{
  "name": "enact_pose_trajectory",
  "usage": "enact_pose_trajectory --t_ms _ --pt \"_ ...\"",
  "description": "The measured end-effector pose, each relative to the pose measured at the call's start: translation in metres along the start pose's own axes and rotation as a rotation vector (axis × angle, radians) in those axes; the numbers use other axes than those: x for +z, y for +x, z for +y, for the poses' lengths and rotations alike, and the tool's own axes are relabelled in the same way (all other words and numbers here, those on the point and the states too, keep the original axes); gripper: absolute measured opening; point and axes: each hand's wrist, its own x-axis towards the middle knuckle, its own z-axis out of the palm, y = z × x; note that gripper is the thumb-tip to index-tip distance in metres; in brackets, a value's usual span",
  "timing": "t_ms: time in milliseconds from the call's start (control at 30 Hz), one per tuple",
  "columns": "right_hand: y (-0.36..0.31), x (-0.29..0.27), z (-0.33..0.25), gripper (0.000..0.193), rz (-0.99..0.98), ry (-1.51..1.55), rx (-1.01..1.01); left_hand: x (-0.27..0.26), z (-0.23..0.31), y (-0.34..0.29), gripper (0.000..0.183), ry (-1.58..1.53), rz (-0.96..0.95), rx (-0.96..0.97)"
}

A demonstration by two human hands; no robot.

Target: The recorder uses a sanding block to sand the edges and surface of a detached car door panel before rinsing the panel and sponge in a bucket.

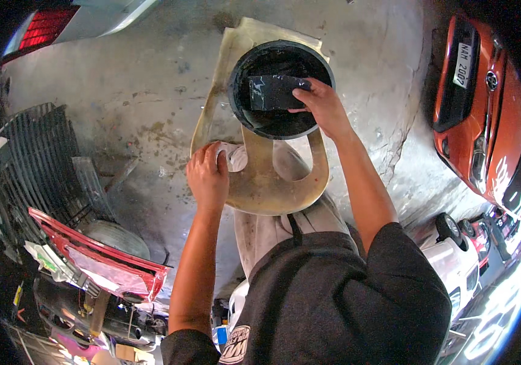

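Observation:
A tan, loop-shaped panel (272, 194) with large cutouts lies across my lap and stretches away from me. On its far part stands a round black tub (232, 91) with a dark interior. My right hand (327, 109) pinches the right end of a black rectangular sheet of sandpaper (272, 93), thumb on top. The sheet is over the tub's mouth, with wet-looking glints at its left end. Whether it touches anything inside the tub, I cannot tell. On the near left, my left hand (207, 173) is closed round the panel's edge beside a cutout; its fingertips are partly hidden.
An orange car (479, 109) stands at the right on the stained concrete floor (145, 109). To the left are dark ribbed panels (41, 152) and a red bumper (102, 255). A vehicle's red tail light (44, 27) shows at the far left, a white car (452, 261) at the lower right.

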Motion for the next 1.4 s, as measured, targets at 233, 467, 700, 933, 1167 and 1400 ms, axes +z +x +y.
enact_pose_trajectory --t_ms 233,467,700,933,1167,1400 --pt "-0.012 0.009 -0.011 0.029 0.198 -0.255 -0.074 0.003 0.000 0.000 0.022 0.019 0.007 0.016" --pt "-0.008 0.005 0.003 0.048 0.402 -0.383 -0.068 0.004 0.001 0.001 0.020 0.040 0.026 0.042" --pt "0.001 -0.012 0.028 0.084 0.407 -0.360 0.101 0.005 0.001 0.001 0.021 0.060 0.026 0.048" --pt "0.002 -0.010 0.034 0.091 0.378 -0.005 0.089 0.004 0.000 0.001 0.022 0.083 -0.019 0.036" --pt "0.008 -0.013 0.040 0.096 0.402 0.035 0.085 0.005 -0.001 0.002 0.023 0.098 -0.015 0.027" --pt "0.014 -0.022 0.035 0.085 0.185 0.374 0.315 0.006 -0.004 0.002 0.023 0.089 -0.001 0.036"
